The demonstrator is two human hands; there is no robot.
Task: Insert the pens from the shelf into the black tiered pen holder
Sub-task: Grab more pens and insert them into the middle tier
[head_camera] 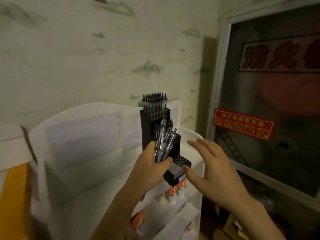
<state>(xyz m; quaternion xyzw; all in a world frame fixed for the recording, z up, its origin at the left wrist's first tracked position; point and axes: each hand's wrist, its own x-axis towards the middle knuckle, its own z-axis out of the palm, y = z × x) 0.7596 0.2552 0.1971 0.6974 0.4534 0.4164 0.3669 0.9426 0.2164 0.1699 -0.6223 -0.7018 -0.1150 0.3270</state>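
- on top of the white shelf unit [194, 135], against the wallpapered wall, stands the black tiered pen holder [155, 129]; its top tier is packed with upright pens, the middle tier holds a few, and the lowest tier [181, 161] shows bare holes.
- left hand [152, 168] is curled tightly round a bundle of clear-barrelled pens [163, 142], gripping them low on the barrels so the clip ends fan out upward, just in front of the holder's middle tier.
- right hand [211, 163] is spread wide, fingers straight and holding nothing; its thumb lies just beside a small black-and-grey box [174, 175] at the holder's foot, though contact is too blurred to tell.
- the pens look light, stiff and smooth, so a loose bundle is likely to slip or splay; each is probably best pinched singly at mid-barrel and steered tip-down into one hole.
- the holder seems tall and narrow, so it may tip if pushed sideways; steadying its base would help.
- lower shelves carry small orange-and-white bottles [174, 189]; a glass-fronted fire cabinet [270, 101] with a red sticker [242, 124] stands to the right.
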